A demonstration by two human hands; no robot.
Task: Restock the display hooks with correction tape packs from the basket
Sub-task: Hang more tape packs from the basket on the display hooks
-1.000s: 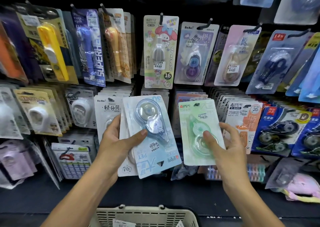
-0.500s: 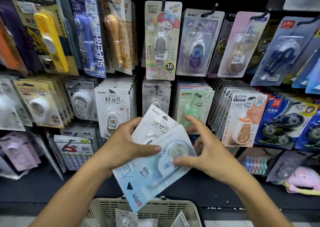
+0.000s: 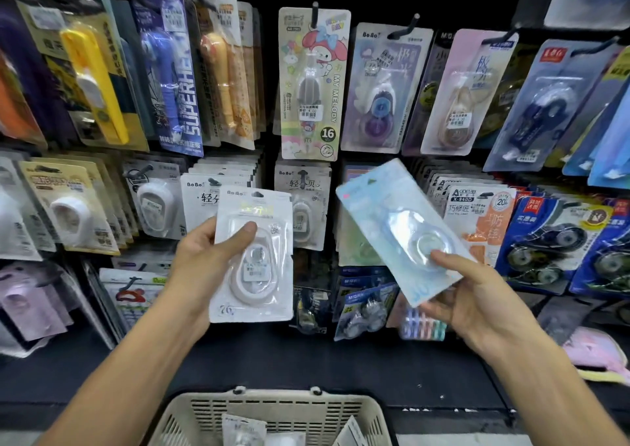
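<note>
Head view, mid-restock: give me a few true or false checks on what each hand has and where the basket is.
1. The left hand holds a white pack. True.
2. The right hand is empty. False: it grips a pale blue pack.
3. The blue pack already hangs on a hook. False: it is tilted in the hand, off the hooks.
4. The basket sits below the hands. True.
5. The basket is empty. False: packs lie inside.

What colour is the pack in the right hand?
Pale blue pack, seen in the head view.
</note>
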